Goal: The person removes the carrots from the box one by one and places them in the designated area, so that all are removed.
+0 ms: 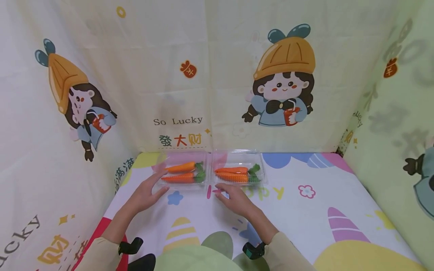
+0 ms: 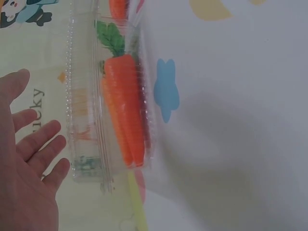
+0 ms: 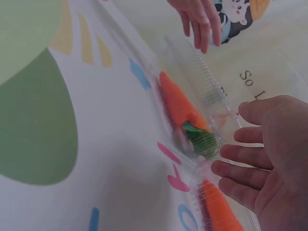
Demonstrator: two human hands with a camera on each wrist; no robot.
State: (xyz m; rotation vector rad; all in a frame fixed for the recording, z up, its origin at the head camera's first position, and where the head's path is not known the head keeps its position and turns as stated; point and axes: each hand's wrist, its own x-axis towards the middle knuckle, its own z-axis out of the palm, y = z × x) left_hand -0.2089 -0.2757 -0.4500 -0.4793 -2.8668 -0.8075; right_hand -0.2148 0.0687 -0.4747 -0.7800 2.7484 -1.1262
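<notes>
Two clear plastic clamshell boxes stand side by side at the back of the table, lids raised. In the left box lie an upper carrot and a lower carrot, green tops to the right. The right box holds two more carrots. My left hand is at the left box's left side, fingertips overlapping its edge in the head view; its fingers are spread in the left wrist view. In front of the right box's left corner is my right hand, fingers loosely bent, holding nothing.
A printed tablecloth covers the table. Printed fabric walls rise behind the boxes and on both sides. Each wrist wears a black camera mount, one on the left and one on the right. Red cloth shows near the left forearm.
</notes>
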